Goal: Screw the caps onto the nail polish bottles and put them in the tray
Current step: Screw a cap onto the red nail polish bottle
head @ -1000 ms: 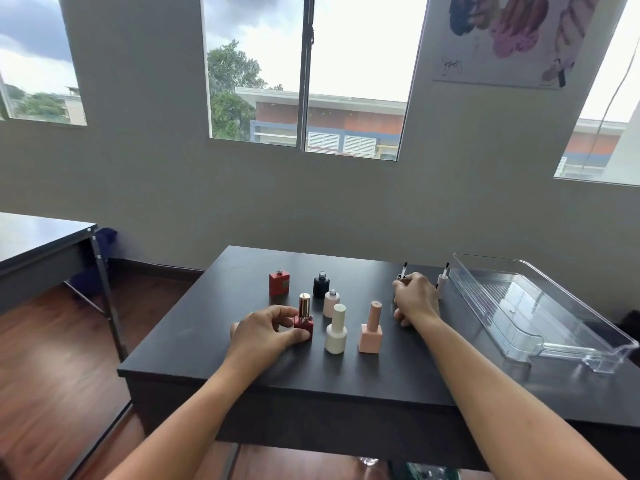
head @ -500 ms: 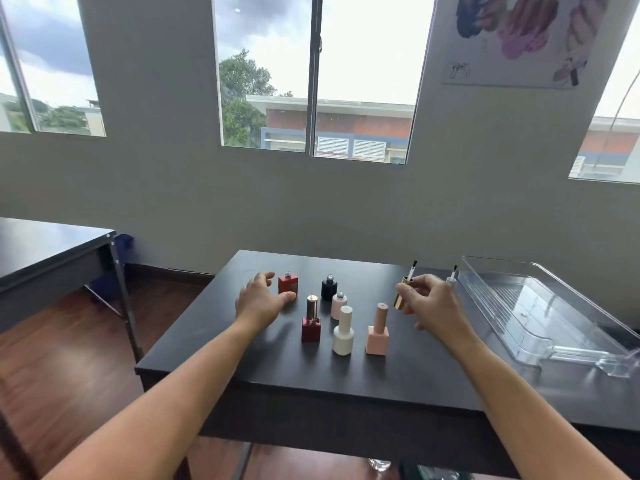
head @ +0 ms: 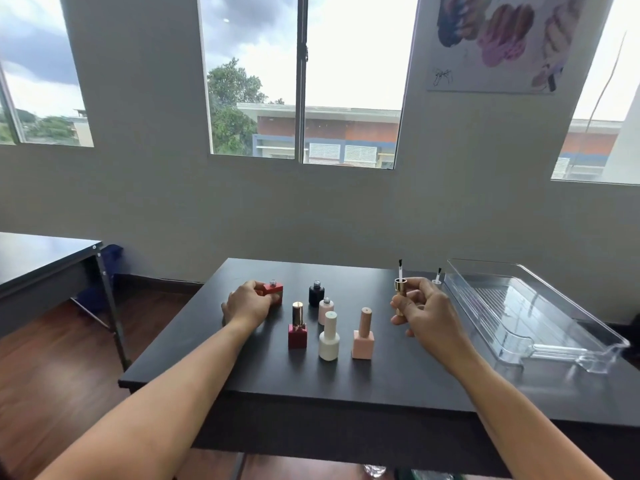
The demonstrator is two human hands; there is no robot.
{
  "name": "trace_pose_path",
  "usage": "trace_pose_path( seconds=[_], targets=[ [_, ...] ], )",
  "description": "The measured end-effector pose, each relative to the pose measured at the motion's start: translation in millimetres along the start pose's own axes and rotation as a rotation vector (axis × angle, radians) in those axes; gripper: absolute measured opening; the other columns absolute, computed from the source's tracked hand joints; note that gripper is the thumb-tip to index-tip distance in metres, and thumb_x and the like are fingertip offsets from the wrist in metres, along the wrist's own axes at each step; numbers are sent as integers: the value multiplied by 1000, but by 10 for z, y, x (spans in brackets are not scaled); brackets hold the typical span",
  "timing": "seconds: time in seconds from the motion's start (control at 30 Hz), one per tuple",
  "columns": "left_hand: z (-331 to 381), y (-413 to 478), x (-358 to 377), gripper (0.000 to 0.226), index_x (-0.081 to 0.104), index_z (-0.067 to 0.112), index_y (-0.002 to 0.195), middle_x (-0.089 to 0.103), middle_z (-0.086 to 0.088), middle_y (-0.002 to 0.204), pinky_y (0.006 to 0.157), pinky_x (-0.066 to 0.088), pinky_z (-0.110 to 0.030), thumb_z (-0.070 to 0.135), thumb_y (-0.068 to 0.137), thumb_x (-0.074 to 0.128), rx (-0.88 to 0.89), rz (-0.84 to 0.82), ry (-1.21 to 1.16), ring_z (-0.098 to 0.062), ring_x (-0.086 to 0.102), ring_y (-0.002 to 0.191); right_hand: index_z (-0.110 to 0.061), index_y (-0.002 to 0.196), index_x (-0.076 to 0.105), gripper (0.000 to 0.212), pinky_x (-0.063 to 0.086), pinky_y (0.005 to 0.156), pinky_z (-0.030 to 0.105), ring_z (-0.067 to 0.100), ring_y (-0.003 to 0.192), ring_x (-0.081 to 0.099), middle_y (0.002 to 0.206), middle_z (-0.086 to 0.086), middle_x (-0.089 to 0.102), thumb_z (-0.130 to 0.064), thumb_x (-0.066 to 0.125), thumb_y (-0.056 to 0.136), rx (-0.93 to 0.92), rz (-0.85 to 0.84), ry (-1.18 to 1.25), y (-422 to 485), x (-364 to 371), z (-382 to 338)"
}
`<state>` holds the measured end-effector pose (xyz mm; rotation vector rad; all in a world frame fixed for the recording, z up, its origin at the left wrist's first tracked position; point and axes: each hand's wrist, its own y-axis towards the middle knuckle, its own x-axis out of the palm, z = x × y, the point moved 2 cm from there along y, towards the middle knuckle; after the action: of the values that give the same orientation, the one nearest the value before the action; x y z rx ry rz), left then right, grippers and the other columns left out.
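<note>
L hand grips red bottle; R hand fingers pinch gold cap, brush up. Risk: misthreads if tilted.

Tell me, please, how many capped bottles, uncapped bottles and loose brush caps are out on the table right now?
Capped bottles: 3, the dark red one, the white one and the peach one.
Uncapped bottles: 3, the red one under the left hand, the black one and the pale pink one.
Loose brush caps: 2, the gold one in the right hand and the white one.
Total: 8
</note>
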<state>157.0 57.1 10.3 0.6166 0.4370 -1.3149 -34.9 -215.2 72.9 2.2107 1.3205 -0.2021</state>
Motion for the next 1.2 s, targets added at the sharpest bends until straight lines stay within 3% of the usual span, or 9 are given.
trace_pose_path(
  seconds=[0.2,0.33,0.53,0.63,0.7,1.03,1.2],
  targets=[
    [107,-366,-388,32,68,27,95,74,1,95,81,55,-38,40,71,84,72,25,-405,-21,70,93,-31,109,61,27,51,52,18,1,59,61,88,5,67,-8,59,94,-29,-57,74,-115,-5,-211],
    [290,-761,-697,25,66,28,99,74,0,94,55,54,-30,28,79,81,133,-42,-566,-17,71,85,-30,107,66,29,49,51,17,-2,55,56,85,1,68,-5,61,92,-43,-92,140,-229,55,-374],
    [421,-1297,-824,22,75,33,91,78,3,88,57,54,-27,23,74,85,262,-267,-551,-10,74,82,-27,92,67,19,47,53,23,2,57,60,77,-2,72,-8,66,90,-91,-115,209,-376,125,-583],
    [434,-1395,-797,28,75,44,84,77,5,84,56,55,-26,25,68,87,304,-277,-518,-11,72,76,-33,89,70,23,50,57,42,11,59,57,75,6,72,-11,64,91,-140,-110,122,-452,164,-642],
    [432,-1417,-773,30,74,46,84,77,4,85,55,54,-24,24,69,87,321,-268,-497,-12,72,76,-36,87,71,24,53,63,46,16,62,57,77,11,71,-14,65,91,-149,-113,73,-494,181,-668],
    [469,-1452,-704,34,72,52,84,75,14,79,54,55,-20,25,70,87,349,-222,-432,-4,68,66,-40,86,68,26,56,71,45,22,71,64,76,3,72,-15,64,91,-156,-124,-11,-555,118,-689],
    [457,-1443,-664,33,72,53,85,73,7,76,55,56,-20,32,65,88,352,-199,-409,-4,68,67,-37,92,70,20,54,68,31,11,68,63,72,-3,70,-17,65,91,-158,-130,-43,-559,120,-636]
  ],
)
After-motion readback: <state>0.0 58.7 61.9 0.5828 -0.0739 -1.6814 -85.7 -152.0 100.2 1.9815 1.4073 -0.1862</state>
